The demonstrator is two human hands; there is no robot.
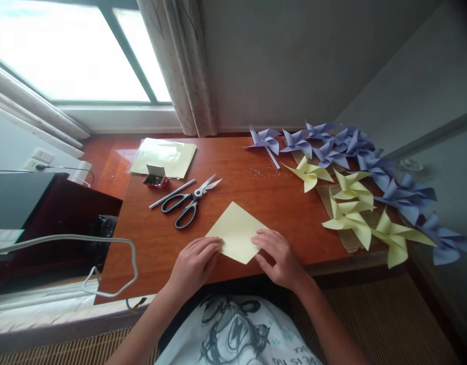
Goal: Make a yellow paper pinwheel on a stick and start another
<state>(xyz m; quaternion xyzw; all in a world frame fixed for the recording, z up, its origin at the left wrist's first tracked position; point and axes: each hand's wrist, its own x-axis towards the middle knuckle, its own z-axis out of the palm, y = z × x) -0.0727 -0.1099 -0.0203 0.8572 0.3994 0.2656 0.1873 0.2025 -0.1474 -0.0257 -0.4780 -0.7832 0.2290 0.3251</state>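
Left hand (198, 257) and right hand (279, 255) pinch yellow paper (238, 230) at opposite sides by the table's (227, 159) near edge, apparently for steadiness; scissors (198, 193) lie within reach.

Bright window (84, 56) sits upper left, patterned curtain (187, 71) at its right edge, grey wall (279, 61) beside, black plug (40, 167) in wall socket (31, 164), white cable (66, 237) looping lower left, slatted mat (378, 314) at bottom.
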